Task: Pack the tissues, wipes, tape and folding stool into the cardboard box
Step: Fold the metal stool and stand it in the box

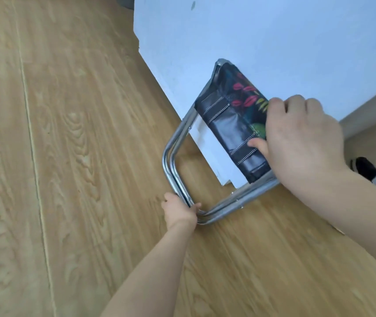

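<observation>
Here, the scene as it stands, for you at the camera:

Folding stool (pixel 225 133): collapsed flat and held up off the wood-grain floor (pixel 68 156), in front of a pale wall (pixel 273 42); both tube loops lie nearly together.

Your left hand (pixel 180 211): clenched around the chrome leg tubes (pixel 173 161) at their lower corner, the far end of the frame from your other hand. Likely reason: squeezing the two loops together keeps the stool from springing open.

Your right hand (pixel 301 138): grasping the dark seat fabric (pixel 235 120), thumb pressed on a stitched strap, fingers wrapped over the printed edge. Likely reason: gathering the loose cloth against the frame so the bundle stays slim.

Grip logic: one hand at each end gives you control of the tilt, useful for feeding a long flat thing into an opening.

Cardboard box: not in view, so how near it stands cannot be told.

Tissues, wipes, tape: none visible here.

Beyond your right wrist: a dark shoe (pixel 365 168) on the floor.

Stage, as a judgement: stool folded and in hand, not yet packed.

Risk: fabric slipping loose, or the legs parting if your left grip eases.
</observation>
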